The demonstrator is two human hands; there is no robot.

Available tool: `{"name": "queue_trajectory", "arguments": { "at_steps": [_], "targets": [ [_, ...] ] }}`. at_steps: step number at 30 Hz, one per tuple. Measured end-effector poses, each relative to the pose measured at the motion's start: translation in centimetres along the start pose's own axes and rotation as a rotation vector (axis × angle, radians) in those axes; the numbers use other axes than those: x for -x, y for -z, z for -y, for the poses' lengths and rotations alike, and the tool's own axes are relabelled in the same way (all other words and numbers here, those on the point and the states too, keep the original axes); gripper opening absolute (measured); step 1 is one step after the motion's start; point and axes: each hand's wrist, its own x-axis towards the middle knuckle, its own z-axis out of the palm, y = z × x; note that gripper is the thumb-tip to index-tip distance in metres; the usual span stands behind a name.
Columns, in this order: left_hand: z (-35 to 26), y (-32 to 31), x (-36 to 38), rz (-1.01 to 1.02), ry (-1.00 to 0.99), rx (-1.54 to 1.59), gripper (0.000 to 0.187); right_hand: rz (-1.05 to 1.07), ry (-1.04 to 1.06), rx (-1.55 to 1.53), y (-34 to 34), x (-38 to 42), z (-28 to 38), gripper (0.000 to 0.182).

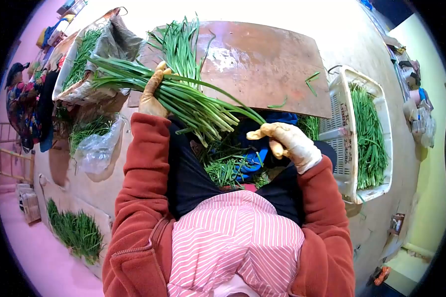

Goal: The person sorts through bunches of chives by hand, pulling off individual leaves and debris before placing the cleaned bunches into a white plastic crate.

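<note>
My left hand (153,96), in a stained pale glove, is closed around a thick bunch of garlic chives (198,104). Their leaf tips point left and the pale cut ends point right, over my lap. My right hand (288,144), gloved too, pinches the end of a long chive stalk (240,105) that arches out of the bunch. More chives (181,49) lie loose on the brown board (262,59), just beyond my left hand. Below the bunch, trimmed green scraps (228,171) lie between my knees on something blue.
A white crate (349,198) of chives stands at the right. Another crate (59,95) with chives and grey plastic is at the upper left. A clear plastic bag (96,153) and a chive pile (77,230) lie on the left floor. Small leaf bits (312,81) dot the board.
</note>
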Motion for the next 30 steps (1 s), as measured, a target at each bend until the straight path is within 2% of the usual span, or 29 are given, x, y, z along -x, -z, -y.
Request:
{"name": "queue_trajectory", "arguments": {
  "at_steps": [4,5,9,10,11,12,13,15,16,17,19,21,22,23,25,26,27,28,29,30],
  "targets": [
    [-0.5,1.9,-0.5,0.062,0.01,0.075,0.033,-0.16,0.096,0.081,1.4,2.2,2.0,0.037],
    [-0.6,1.7,-0.5,0.062,0.004,0.084,0.033,-0.165,0.177,0.065,2.1,2.8,2.3,0.036],
    [-0.3,1.0,-0.1,-0.036,-0.034,0.131,0.031,-0.424,0.398,0.027,2.1,5.1,6.1,0.032],
    [0.0,1.3,-0.4,-0.03,-0.012,0.151,0.031,-0.414,0.436,0.028,2.4,5.5,7.0,0.029],
    [0.4,1.8,-0.9,-0.022,0.011,0.17,0.03,-0.533,0.465,0.092,1.8,5.8,8.2,0.028],
    [0.4,1.7,-0.8,0.027,0.074,0.195,0.03,-0.512,0.573,0.105,1.5,5.7,9.1,0.029],
    [0.7,0.8,-0.4,-0.04,0.032,0.17,0.031,-0.492,0.682,0.117,1.4,5.4,10.0,0.031],
    [1.0,1.1,-0.6,0.028,0.057,0.191,0.032,-0.591,0.817,0.155,1.2,4.7,11.5,0.033],
    [1.0,1.2,-0.6,0.04,0.088,0.189,0.032,-0.479,0.787,0.146,0.1,5.2,13.1,0.034],
    [1.0,1.2,-0.5,0.052,0.115,0.186,0.032,-0.548,0.86,0.216,-0.4,5.1,14.2,0.036],
    [0.9,1.0,-0.2,0.029,0.13,0.198,0.031,-0.518,1.01,0.099,0.0,5.1,15.8,0.039],
    [1.0,1.2,-0.4,0.009,0.126,0.202,0.031,-0.283,1.021,0.098,1.9,6.2,18.1,0.041],
    [1.0,1.2,-0.4,-0.005,0.123,0.189,0.032,-0.082,1.022,0.166,1.8,6.6,19.4,0.038],
    [1.1,1.1,-0.5,-0.005,0.088,0.175,0.031,-0.093,1.147,0.152,4.2,6.6,19.3,0.036],
    [1.1,1.4,-0.5,0.051,0.106,0.187,0.037,-0.557,1.258,0.442,1.3,4.9,18.8,0.036],
    [1.1,1.2,-0.5,0.053,0.107,0.193,0.037,-0.553,1.061,0.253,0.4,3.9,18.7,0.032],
    [1.1,0.9,-0.4,0.163,0.138,0.28,0.042,-0.565,1.029,0.304,-4.0,2.5,17.8,0.027],
    [1.2,0.4,-0.3,0.274,0.168,0.366,0.046,-0.596,0.865,0.391,-4.4,1.2,16.8,0.028],
    [1.2,-0.2,0.0,0.273,0.172,0.37,0.046,-0.48,0.756,0.399,-4.4,-0.8,15.0,0.028],
    [1.2,-0.9,0.4,0.304,0.192,0.414,0.054,-0.426,0.61,0.536,-5.4,-2.2,13.4,0.029]
  ]
}}
